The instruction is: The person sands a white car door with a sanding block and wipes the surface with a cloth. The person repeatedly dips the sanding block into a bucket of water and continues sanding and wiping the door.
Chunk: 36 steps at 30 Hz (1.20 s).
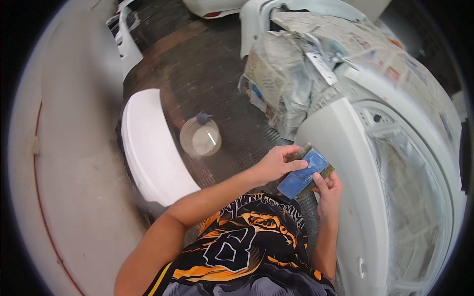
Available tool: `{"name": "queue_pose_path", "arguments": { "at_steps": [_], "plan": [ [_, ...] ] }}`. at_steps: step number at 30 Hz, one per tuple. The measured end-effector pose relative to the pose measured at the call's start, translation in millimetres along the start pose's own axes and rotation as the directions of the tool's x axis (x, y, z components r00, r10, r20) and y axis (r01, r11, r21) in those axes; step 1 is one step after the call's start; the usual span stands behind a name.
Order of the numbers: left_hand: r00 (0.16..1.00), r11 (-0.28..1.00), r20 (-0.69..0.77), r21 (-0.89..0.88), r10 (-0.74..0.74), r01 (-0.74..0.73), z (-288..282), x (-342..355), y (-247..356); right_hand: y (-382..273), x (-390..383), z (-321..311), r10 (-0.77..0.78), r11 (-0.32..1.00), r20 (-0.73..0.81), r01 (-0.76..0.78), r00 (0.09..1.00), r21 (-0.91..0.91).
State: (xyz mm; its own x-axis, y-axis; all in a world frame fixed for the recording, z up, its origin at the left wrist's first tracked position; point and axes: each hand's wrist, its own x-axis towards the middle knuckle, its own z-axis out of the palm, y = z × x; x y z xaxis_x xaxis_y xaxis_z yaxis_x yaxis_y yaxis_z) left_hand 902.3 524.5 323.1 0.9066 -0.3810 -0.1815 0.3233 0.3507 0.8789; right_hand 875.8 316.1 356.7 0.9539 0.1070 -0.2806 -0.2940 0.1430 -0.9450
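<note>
In front of my body I hold a blue sanding block (297, 183) with both hands. A sheet of olive-brown sandpaper (327, 171) lies under it and sticks out past its edges. My left hand (280, 164) grips the far left side, thumb pressed on the block's top face. My right hand (328, 189) pinches the near right side, its thumb also on the block. The fingertips beneath the sheet are hidden. Just right of my hands stands a pale primed car door (340, 143).
A water bucket (185, 140) with a purple cloth (203, 117) on its rim stands on the dark floor. Left of it is a curved white panel (153, 148). Newspaper masking (380, 49) covers the car body at right. A wall (74, 172) runs along the left.
</note>
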Motion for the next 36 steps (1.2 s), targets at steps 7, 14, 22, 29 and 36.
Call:
{"name": "queue_pose_path", "arguments": {
  "at_steps": [7, 14, 22, 29, 36],
  "plan": [
    [0.819, 0.690, -0.347, 0.719, 0.456, -0.080, -38, -19, -40, 48, 47, 49, 0.214, 0.971, 0.001, -0.212, 0.977, -0.113],
    [0.820, 0.326, -0.280, 0.937, 0.498, 0.122, -55, 15, -61, 121, 145, 82, 0.391, 0.917, -0.066, -0.394, 0.918, -0.054],
    [0.836, 0.263, -0.522, 0.842, 0.171, 0.472, -184, 61, -83, 182, 236, 126, 0.624, 0.764, 0.190, -0.541, 0.758, -0.352],
    [0.487, 0.457, -0.872, 0.454, 0.049, 0.765, -382, 48, -203, 292, 303, 61, 0.692, 0.581, -0.041, -0.591, 0.720, -0.560],
    [0.307, 0.232, -0.943, 0.271, -0.132, 0.934, -643, 58, -439, 382, 240, -148, 0.551, 0.529, -0.568, -0.782, 0.612, -0.330]
  ]
}}
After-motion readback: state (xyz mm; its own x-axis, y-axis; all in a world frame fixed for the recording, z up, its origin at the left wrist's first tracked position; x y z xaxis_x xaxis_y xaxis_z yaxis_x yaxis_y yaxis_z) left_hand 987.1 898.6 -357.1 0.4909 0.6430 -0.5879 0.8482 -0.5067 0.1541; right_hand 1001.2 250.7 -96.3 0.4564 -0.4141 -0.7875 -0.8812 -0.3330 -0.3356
